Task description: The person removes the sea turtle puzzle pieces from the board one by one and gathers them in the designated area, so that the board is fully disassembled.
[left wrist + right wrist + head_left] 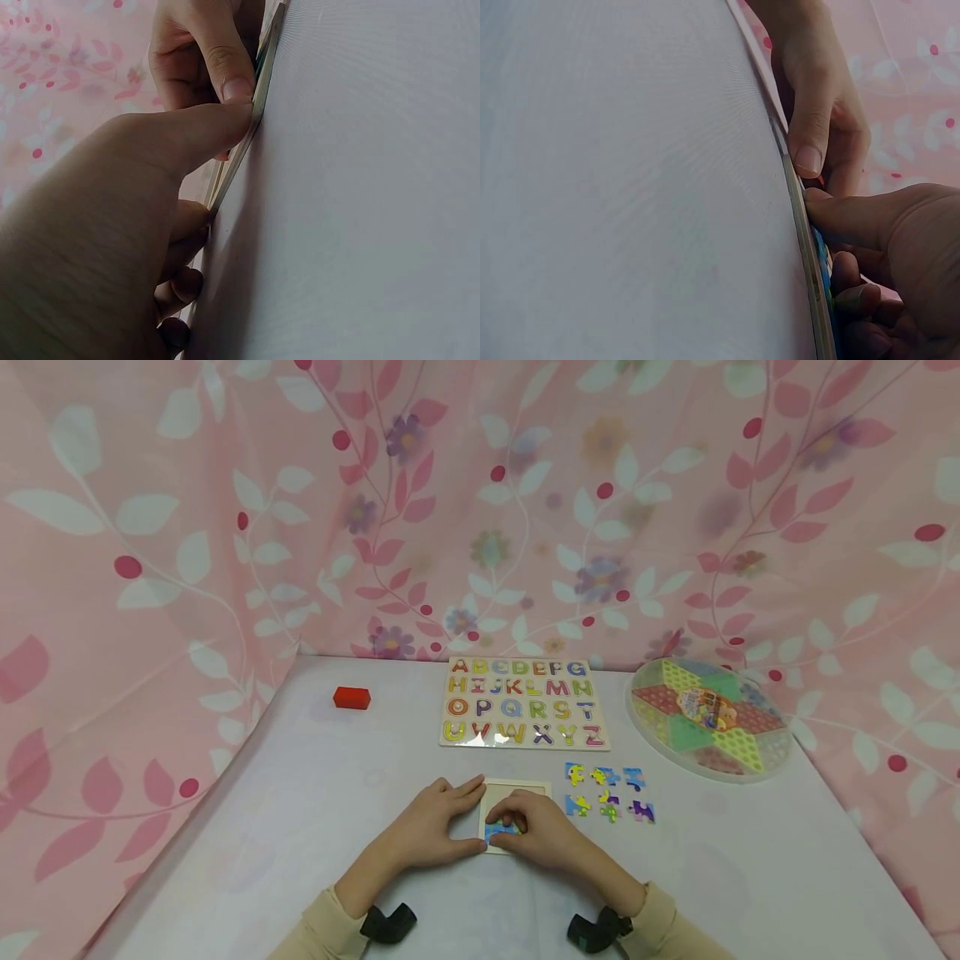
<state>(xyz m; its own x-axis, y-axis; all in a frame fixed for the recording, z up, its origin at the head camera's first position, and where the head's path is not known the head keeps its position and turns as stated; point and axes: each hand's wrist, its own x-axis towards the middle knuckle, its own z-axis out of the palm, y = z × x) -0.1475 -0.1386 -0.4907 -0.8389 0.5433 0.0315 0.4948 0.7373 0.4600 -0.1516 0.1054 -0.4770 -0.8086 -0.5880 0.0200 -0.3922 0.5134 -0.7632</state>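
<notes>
A small wooden puzzle tray (517, 783) lies on the white tablecloth, with blue jigsaw pieces (498, 829) in its lower part. My left hand (431, 822) holds the tray's left side, thumb at the near corner and fingertips at the far one. Over the tray, my right hand (543, 831) has its thumb and index finger at opposite edges of a blue puzzle piece, the other fingers curled. That hand covers much of the tray's right half. In the right wrist view, the right thumb (855, 217) lies along the tray's edge (804, 225).
Several loose puzzle pieces (606, 793) lie to the right of the tray. Behind stands an alphabet board (525, 746) with colourful letters. A round Chinese checkers board (708, 710) lies at the back right, a red block (352, 697) at the back left. A pink floral curtain (480, 510) surrounds the table.
</notes>
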